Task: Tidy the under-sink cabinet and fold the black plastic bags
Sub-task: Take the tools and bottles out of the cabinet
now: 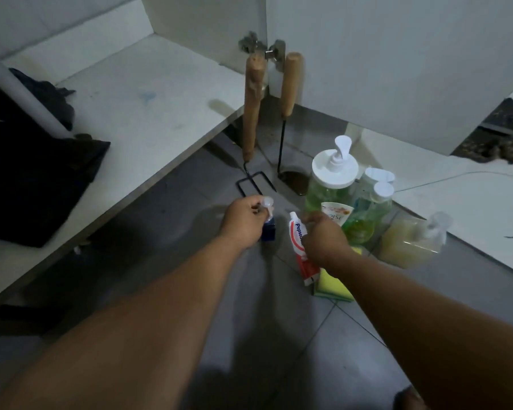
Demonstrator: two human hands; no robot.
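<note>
Reaching down, left hand (243, 221) fingers pinch a small blue pump bottle (267, 227); right hand (326, 241) grips the toothpaste tube (299, 241) beside it.

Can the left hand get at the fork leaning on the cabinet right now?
Probably not yet. The left hand already grips a small blue bottle. The fork stands just beyond it with bare floor between, so the path looks free once the bottle is put down.

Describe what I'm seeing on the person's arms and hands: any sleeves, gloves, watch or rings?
Both forearms are bare as far as the frame shows, with no sleeves in view. The left hand and right hand wear no gloves. No watch, bracelet or ring is visible, though the motion blur could hide something small.
</note>
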